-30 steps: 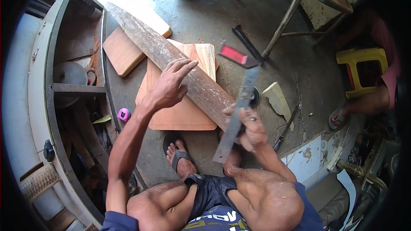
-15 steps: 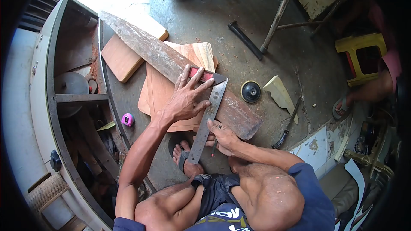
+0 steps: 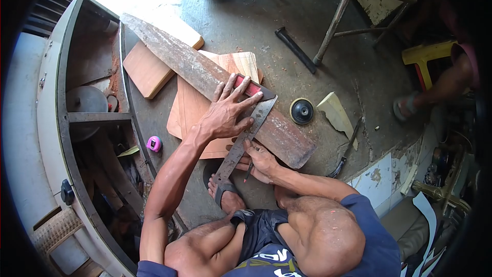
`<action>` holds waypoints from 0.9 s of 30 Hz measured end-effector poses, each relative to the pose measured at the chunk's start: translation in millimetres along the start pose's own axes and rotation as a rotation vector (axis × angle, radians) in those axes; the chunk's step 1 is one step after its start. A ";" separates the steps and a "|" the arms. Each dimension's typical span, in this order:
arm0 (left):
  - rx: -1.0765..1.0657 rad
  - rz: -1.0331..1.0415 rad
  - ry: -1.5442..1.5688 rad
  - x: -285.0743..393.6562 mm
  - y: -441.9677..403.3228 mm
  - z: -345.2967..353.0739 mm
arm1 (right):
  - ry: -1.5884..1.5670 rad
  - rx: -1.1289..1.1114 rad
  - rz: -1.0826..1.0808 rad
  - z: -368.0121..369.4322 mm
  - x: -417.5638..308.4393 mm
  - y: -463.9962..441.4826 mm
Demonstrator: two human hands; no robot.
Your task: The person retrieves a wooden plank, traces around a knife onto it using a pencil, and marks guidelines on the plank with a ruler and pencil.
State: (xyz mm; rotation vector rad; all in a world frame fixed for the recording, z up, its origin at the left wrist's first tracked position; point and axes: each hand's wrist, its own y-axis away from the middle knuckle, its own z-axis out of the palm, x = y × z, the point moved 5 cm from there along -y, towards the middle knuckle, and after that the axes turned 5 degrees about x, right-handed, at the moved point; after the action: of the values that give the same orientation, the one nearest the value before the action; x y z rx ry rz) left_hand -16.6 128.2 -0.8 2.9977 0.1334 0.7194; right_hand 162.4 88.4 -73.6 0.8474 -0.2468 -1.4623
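A weathered plank [image 3: 284, 137] lies slantwise over several lighter wooden boards [image 3: 189, 115]. Across it sits a try square [image 3: 229, 162] with a red and black handle and a metal blade pointing back towards my feet. My left hand [image 3: 220, 115] holds the square, its spread fingers over the handle and its thumb at the blade. Right of the blade, my right hand [image 3: 261, 161] is closed around a thin dark pencil [image 3: 248, 171], close to the plank's near edge. Its thumb and forefinger are near the blade; whether they touch it I cannot tell.
A pink tape measure [image 3: 154, 143] lies left, beside an open cabinet [image 3: 97, 118]. To the right are a round sanding pad [image 3: 301, 111], a dark bar [image 3: 295, 50], a pale offcut [image 3: 335, 113] and a knife-like tool [image 3: 346, 154]. Another person's leg [image 3: 441, 90] is near a yellow stool [image 3: 428, 54].
The square's blade has swung, its near end moving left and up. My right hand has shifted slightly left with the pencil. At the right, the other person's leg has moved.
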 end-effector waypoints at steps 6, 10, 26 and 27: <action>-0.012 0.037 -0.026 -1.7 -5.9 -3.4 | -0.033 -0.038 -0.003 8.6 -2.6 -3.7; -0.020 0.061 -0.014 0.7 -13.1 -5.3 | -0.045 -0.034 -0.019 5.7 -4.8 -6.9; -0.006 0.037 -0.011 1.7 -18.4 4.6 | 0.003 0.039 -0.042 2.4 -11.9 1.8; -0.007 0.037 -0.011 2.4 -18.7 4.5 | 0.002 0.039 -0.042 2.4 -11.3 1.3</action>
State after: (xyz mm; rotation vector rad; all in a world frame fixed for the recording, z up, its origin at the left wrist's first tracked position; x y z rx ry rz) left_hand -13.8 146.9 -5.0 3.0049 0.0746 0.7051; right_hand 160.2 97.9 -67.3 0.8904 -0.2578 -1.4999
